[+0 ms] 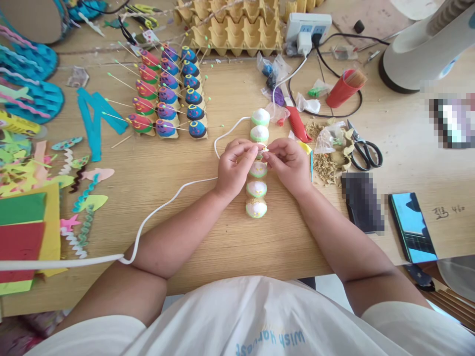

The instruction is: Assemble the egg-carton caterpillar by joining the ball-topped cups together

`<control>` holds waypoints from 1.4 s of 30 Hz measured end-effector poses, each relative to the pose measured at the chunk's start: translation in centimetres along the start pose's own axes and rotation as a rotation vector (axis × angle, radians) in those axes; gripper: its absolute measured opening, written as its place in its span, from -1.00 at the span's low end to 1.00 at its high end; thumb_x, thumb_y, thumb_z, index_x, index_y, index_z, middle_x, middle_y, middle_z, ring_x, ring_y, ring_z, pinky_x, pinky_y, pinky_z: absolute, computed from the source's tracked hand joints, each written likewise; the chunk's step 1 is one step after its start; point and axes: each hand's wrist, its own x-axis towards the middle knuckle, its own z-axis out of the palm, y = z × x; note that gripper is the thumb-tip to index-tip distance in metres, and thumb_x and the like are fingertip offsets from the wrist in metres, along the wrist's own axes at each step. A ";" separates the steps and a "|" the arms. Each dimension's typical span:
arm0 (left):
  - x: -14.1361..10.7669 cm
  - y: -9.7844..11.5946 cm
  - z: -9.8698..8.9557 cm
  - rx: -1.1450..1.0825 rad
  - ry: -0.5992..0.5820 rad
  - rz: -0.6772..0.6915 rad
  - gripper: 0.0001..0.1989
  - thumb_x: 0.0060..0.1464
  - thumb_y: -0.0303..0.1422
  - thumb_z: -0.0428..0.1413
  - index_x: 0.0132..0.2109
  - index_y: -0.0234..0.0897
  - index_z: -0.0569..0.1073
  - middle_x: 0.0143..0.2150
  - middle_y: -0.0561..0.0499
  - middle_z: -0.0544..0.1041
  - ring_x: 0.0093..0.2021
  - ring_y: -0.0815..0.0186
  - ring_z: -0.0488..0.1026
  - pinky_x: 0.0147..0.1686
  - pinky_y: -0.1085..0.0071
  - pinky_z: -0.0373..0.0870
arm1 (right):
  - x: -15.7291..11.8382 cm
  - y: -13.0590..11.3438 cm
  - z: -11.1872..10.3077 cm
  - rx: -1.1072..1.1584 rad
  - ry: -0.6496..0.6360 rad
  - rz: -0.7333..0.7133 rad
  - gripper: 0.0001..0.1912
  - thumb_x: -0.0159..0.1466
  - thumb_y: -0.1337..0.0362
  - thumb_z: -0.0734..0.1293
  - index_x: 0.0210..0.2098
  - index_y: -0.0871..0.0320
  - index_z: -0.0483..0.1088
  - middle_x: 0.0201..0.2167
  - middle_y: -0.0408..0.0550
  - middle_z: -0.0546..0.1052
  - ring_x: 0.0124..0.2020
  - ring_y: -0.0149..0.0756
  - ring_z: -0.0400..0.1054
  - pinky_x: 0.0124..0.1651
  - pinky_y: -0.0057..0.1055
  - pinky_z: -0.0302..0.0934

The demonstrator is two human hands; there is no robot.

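A strip of egg-carton cups [257, 188] runs away from me on the table. Its cups are covered in white clay with light-green rims, and the nearer ones carry small yellow marks. Over the third cup from the far end, my left hand [236, 165] and my right hand [287, 165] meet with thumbs and forefingers pinched. A tiny pale yellowish bit shows between the fingertips; its kind is too small to tell. The fingers partly cover the cup beneath them.
Painted egg-carton strips [166, 96] with pin-like antennae stand at the far left. A white cord [166, 195] crosses my left forearm. Scissors [365, 148], a red cup of sticks [345, 89], shavings [326, 168] and a phone [412, 227] lie right. Coloured paper [24, 247] lies left.
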 end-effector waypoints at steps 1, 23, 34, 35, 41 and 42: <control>0.0 0.0 0.0 -0.006 -0.001 -0.001 -0.55 0.34 0.17 0.28 -0.14 -0.09 0.77 -0.13 0.00 0.68 0.00 0.24 0.64 0.12 0.28 0.57 | 0.0 0.1 0.0 -0.016 -0.001 -0.004 -0.55 0.32 -0.22 0.56 -0.17 -0.02 0.48 -0.43 -0.22 0.61 -0.52 -0.39 0.39 -0.46 -0.33 0.31; 0.0 -0.1 0.0 -0.019 -0.009 -0.012 -0.54 0.31 0.20 0.29 -0.17 -0.07 0.78 -0.14 0.02 0.67 0.00 0.25 0.64 0.12 0.29 0.55 | -0.2 0.3 -0.3 -0.051 -0.020 -0.041 -0.63 0.39 -0.17 0.52 -0.05 -0.05 0.56 -0.39 -0.19 0.60 -0.47 -0.35 0.44 -0.42 -0.30 0.37; -0.1 -0.1 0.0 0.015 -0.002 -0.018 -0.54 0.33 0.20 0.27 -0.15 -0.07 0.76 -0.13 0.00 0.67 0.02 0.22 0.64 0.15 0.25 0.56 | -0.2 0.0 -0.1 -0.094 0.008 0.015 -0.66 0.37 -0.14 0.53 -0.08 -0.06 0.57 -0.35 -0.13 0.63 -0.37 -0.25 0.52 -0.37 -0.24 0.40; -0.1 -0.1 0.0 0.020 -0.002 -0.019 -0.53 0.34 0.20 0.26 -0.15 -0.08 0.76 -0.13 0.00 0.67 0.02 0.22 0.64 0.15 0.25 0.56 | -0.2 0.0 -0.1 -0.103 0.004 0.021 -0.65 0.37 -0.15 0.52 -0.08 -0.06 0.57 -0.36 -0.14 0.62 -0.38 -0.26 0.51 -0.36 -0.24 0.40; 0.0 0.1 0.0 0.027 0.008 -0.004 -0.56 0.36 0.16 0.26 -0.15 -0.07 0.76 -0.13 0.00 0.68 0.01 0.23 0.63 0.14 0.26 0.55 | -0.2 0.0 -0.2 -0.102 0.017 -0.008 -0.58 0.37 -0.23 0.50 -0.08 -0.05 0.56 -0.35 -0.13 0.62 -0.37 -0.27 0.53 -0.38 -0.26 0.39; 0.0 0.1 0.0 0.030 0.013 -0.001 -0.57 0.36 0.16 0.26 -0.15 -0.06 0.77 -0.13 0.00 0.68 0.00 0.22 0.63 0.14 0.25 0.54 | -0.2 -0.1 -0.2 -0.107 0.030 -0.020 -0.56 0.37 -0.25 0.50 -0.09 -0.04 0.56 -0.33 -0.12 0.63 -0.37 -0.27 0.53 -0.38 -0.26 0.38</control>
